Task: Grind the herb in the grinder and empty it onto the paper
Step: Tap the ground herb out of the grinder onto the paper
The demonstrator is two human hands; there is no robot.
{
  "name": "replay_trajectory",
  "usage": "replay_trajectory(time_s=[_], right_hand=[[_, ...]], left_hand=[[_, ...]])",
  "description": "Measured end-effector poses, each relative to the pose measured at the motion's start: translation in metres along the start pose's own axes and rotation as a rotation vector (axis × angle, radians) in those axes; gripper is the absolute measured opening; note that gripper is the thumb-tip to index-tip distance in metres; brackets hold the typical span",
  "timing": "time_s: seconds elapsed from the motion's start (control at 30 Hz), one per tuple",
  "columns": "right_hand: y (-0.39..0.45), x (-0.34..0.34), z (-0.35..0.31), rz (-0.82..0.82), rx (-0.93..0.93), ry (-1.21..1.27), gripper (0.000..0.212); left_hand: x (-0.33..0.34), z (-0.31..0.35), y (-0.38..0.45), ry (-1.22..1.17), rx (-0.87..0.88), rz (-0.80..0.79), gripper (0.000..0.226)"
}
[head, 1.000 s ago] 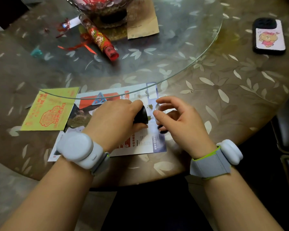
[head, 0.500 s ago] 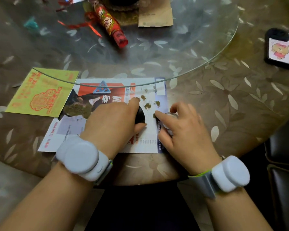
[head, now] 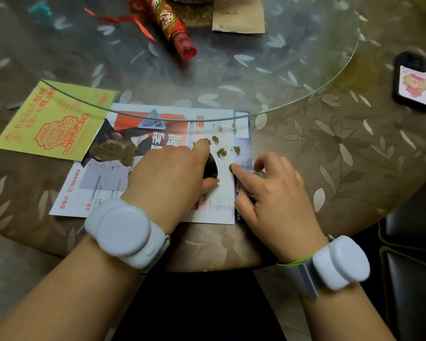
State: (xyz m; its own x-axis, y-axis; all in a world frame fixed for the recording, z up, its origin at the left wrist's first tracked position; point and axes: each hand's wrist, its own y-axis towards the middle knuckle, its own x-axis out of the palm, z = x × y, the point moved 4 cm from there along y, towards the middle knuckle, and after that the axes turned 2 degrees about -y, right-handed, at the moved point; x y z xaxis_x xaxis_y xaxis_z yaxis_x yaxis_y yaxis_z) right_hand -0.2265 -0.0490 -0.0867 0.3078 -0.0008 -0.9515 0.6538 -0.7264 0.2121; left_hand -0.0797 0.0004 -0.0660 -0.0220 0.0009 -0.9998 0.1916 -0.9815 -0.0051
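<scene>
So the left hand (head: 167, 178) is clamping the black grinder (head: 210, 168) half on the paper (head: 214, 207) while the right hand (head: 268, 193), cupping the clear lid (head: 257, 174), is nudging herb (head: 221, 152) crumbs; I'd be sweeping them toward 9 o'clock, slowly.

Single head-worn view, wide-angle, facing forward and steeply down from close above the round table (head: 354, 148). Frame centre: printed paper (head: 221, 193); both forearms enter from the bottom edge.
</scene>
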Motion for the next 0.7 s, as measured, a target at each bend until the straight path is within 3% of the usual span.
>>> replay_trajectory(time_s=[0.2,0.43,0.6,0.7], right_hand=[[0.004,0.001,0.003,0.031,0.0,0.097,0.04],[0.022,-0.005,0.014,0.085,0.218,0.714,0.044],[0.029,-0.002,0.007,0.07,0.147,0.663,0.039],[0.033,0.001,0.003,0.054,0.073,0.469,0.03]], left_hand=[[0.0,-0.001,-0.001,-0.018,0.011,0.015,0.043],[0.001,-0.004,-0.001,-0.082,-0.001,0.017,0.041],[0.001,-0.004,-0.002,-0.052,0.008,0.025,0.042],[0.0,-0.004,-0.001,-0.064,0.004,0.014,0.041]])
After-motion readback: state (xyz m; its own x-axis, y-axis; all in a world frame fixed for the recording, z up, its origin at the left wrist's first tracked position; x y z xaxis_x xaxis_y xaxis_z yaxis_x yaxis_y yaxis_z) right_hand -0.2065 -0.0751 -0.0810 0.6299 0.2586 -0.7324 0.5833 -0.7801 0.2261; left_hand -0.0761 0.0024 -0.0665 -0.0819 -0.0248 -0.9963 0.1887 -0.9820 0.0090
